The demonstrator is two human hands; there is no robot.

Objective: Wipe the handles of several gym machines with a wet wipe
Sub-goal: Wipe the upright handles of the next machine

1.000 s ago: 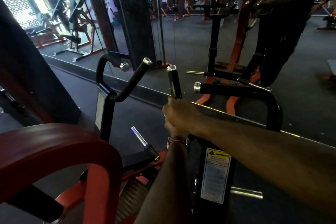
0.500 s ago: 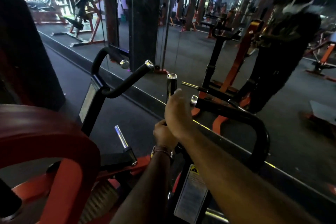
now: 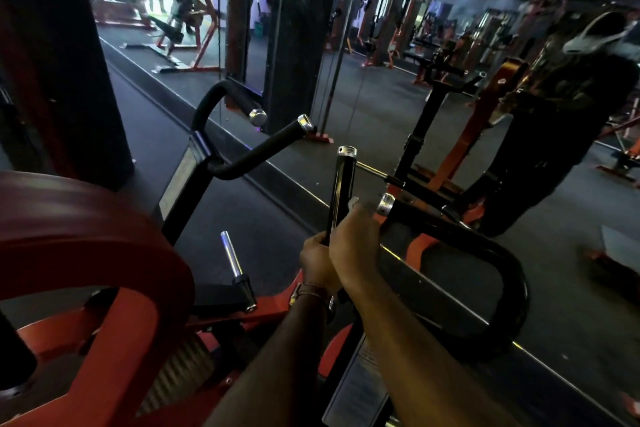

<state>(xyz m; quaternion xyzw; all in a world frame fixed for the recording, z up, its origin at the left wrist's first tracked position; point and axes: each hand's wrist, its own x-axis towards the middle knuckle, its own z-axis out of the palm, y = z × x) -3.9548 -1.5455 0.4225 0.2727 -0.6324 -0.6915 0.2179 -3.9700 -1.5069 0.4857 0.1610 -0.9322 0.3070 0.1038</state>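
Both hands on one upright black handle (image 3: 341, 191) with a chrome cap on top. Left hand (image 3: 316, 262) grips the low end of the handle, fingers curled round it, watch (image 3: 309, 292) on the wrist. Right hand (image 3: 354, 242) sits just above and right of the left, touching it, fingers wrapped round the handle from the right side. A bit of pale wipe (image 3: 353, 202) pokes out above the right fingers, pressed against the handle; most of the wipe is hidden under the hand. The handle's upper half stands bare above both hands.

Right of the fingers, just beside them: the chrome end of a looped black bar (image 3: 498, 253) that curves away right and down. Left of and above the fingers: an angled black handle (image 3: 263, 152) with a chrome tip, and a curved one behind it. Left of and below the left hand: a short chrome peg (image 3: 230, 253) standing up from the orange frame (image 3: 114, 350). Below the arms, a label plate (image 3: 360, 388), text unreadable. Beyond the fingers, a mirror wall (image 3: 381, 80) shows blurred gym machines.
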